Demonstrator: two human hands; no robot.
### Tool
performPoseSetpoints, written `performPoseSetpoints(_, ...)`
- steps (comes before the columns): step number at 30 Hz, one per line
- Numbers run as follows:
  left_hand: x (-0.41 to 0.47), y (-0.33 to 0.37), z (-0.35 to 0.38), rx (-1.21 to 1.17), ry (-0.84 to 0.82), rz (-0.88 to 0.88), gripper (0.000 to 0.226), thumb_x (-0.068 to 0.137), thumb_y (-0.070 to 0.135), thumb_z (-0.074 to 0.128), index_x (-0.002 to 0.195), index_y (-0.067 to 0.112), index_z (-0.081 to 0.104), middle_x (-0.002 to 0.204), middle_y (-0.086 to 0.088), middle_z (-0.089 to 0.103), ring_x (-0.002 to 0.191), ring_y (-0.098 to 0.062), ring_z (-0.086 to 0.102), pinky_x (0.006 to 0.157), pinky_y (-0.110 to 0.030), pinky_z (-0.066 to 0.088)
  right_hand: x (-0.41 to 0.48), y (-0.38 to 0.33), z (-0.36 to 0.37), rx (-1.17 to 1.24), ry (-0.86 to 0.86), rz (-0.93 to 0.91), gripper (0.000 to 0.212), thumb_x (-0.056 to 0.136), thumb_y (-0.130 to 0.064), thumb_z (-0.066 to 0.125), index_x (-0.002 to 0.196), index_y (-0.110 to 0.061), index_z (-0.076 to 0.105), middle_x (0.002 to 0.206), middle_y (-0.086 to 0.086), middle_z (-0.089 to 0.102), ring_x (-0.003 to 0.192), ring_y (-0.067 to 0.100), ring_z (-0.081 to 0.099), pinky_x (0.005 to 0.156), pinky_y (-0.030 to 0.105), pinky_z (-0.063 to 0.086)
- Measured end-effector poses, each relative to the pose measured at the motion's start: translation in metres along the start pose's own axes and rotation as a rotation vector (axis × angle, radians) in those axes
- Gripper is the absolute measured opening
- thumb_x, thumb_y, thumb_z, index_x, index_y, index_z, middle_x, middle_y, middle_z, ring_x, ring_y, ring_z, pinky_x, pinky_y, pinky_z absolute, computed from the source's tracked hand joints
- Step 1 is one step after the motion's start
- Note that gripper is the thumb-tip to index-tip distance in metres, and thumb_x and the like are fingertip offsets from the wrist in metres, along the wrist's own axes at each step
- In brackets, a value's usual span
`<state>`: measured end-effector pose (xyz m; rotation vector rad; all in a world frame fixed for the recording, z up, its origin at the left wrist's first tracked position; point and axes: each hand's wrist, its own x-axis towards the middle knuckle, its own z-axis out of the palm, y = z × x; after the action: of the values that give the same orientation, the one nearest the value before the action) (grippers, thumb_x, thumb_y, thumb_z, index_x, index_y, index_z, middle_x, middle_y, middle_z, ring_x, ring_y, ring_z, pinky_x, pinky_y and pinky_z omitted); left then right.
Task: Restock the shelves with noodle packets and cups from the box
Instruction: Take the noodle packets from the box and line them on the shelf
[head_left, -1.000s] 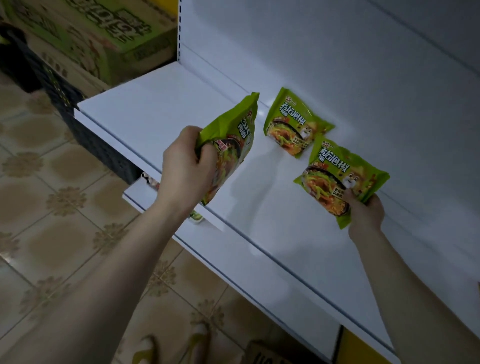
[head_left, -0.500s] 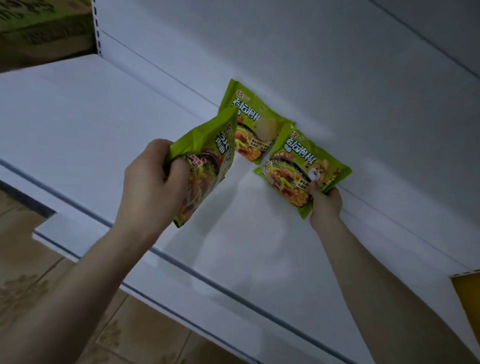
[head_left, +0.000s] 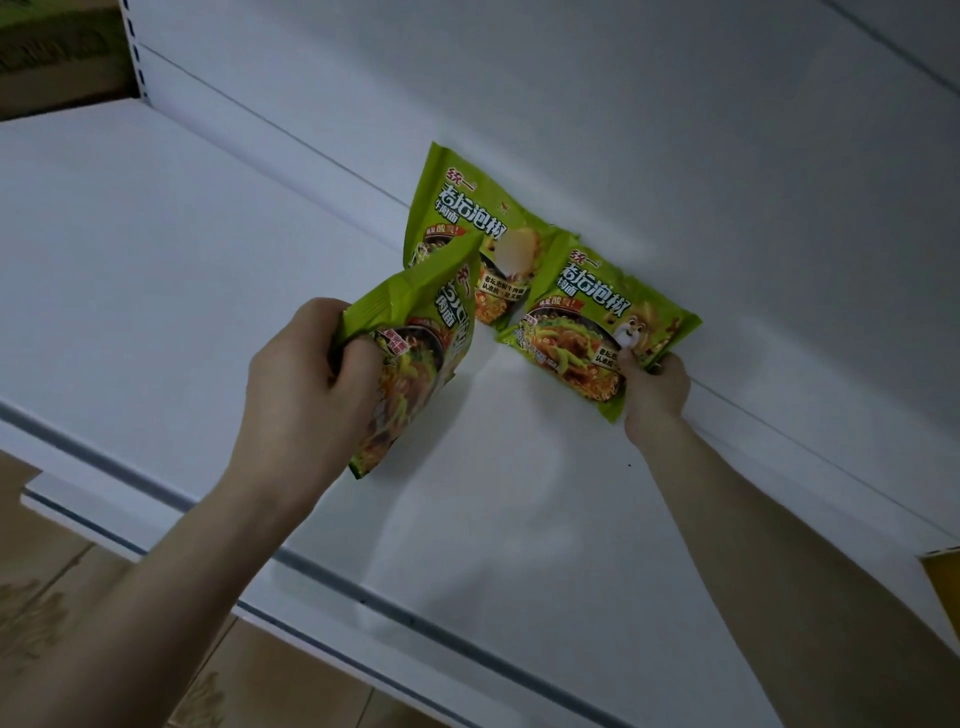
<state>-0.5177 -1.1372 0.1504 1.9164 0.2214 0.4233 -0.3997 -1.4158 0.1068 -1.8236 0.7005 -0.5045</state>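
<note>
Three green noodle packets are over a white shelf (head_left: 182, 291). One packet (head_left: 457, 208) leans upright against the shelf's back panel. A second packet (head_left: 587, 327) rests at the back just right of it, overlapping its corner, with my right hand (head_left: 654, 389) gripping its lower right edge. My left hand (head_left: 306, 384) holds a third packet (head_left: 415, 353) edge-on above the shelf, in front of the other two.
The white back panel (head_left: 623, 130) rises behind the packets. A lower shelf's edge (head_left: 104, 525) juts out below the front lip, with tiled floor (head_left: 52, 597) underneath. A cardboard box (head_left: 52, 52) sits at top left, and a yellow surface (head_left: 945, 587) shows at right.
My right hand has pushed its packet back and left until it rests beside the leaning packet. My left hand carried its packet closer to them. The view has moved in toward the shelf.
</note>
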Motion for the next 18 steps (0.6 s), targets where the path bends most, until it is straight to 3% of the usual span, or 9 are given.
performPoseSetpoints(8,0.0,-0.002,0.008,-0.011,-0.002,-0.015,0.012,0.089,0.006,0.044,0.084,0.003,0.055,0.067,-0.004,0.051,0.059,-0.011,0.044,0.047,-0.013,0.032,0.007,0.0,0.002,-0.049,0.011,-0.012,0.032,0.087,-0.016,0.062,0.113,0.0,0.053,0.117,0.018,0.059,0.097,0.027,0.058,0.079,0.032,0.048)
performPoseSetpoints(14,-0.002,0.002,0.011,-0.03,-0.009,-0.003,0.012,0.089,0.006,0.044,0.084,0.002,0.054,0.066,-0.004,0.049,0.058,-0.011,0.042,0.046,-0.013,0.031,0.008,-0.004,0.004,-0.043,-0.001,0.196,0.041,0.084,-0.031,0.065,0.112,-0.002,0.057,0.103,0.01,0.059,0.088,0.022,0.053,0.079,0.04,0.05)
performPoseSetpoints(16,-0.002,0.002,0.012,-0.046,-0.009,-0.016,0.013,0.089,0.006,0.044,0.085,0.001,0.055,0.067,-0.006,0.05,0.058,-0.011,0.041,0.045,-0.013,0.03,0.005,-0.006,0.001,-0.034,-0.004,0.214,0.039,0.083,-0.031,0.067,0.106,-0.001,0.059,0.091,0.007,0.055,0.087,0.019,0.05,0.068,0.029,0.049)
performPoseSetpoints(18,-0.004,0.001,0.012,-0.06,-0.01,-0.042,0.014,0.09,0.007,0.044,0.084,0.0,0.055,0.066,-0.005,0.049,0.057,-0.012,0.04,0.044,-0.014,0.029,0.0,-0.006,-0.003,0.002,0.032,0.199,0.051,0.082,-0.03,0.068,0.119,0.001,0.053,0.104,0.009,0.056,0.098,0.02,0.052,0.067,0.023,0.044)
